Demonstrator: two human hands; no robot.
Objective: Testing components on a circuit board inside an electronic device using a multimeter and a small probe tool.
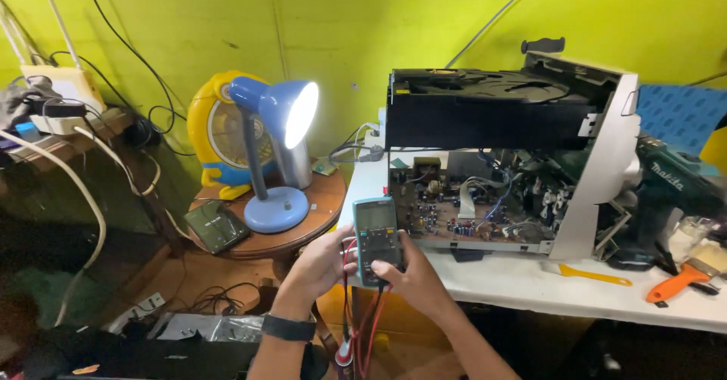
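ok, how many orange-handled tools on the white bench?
2. One thin orange-handled tool lies on the white bench just below the opened chassis; a thicker orange-handled tool lies nearer the right edge. The clutter there may hide more.

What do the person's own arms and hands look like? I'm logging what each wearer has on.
Both forearms are bare, with no sleeves in view, and neither hand is gloved. The left hand has a dark band, like a watch strap, around its wrist. The right hand and its wrist carry nothing. No rings can be made out.
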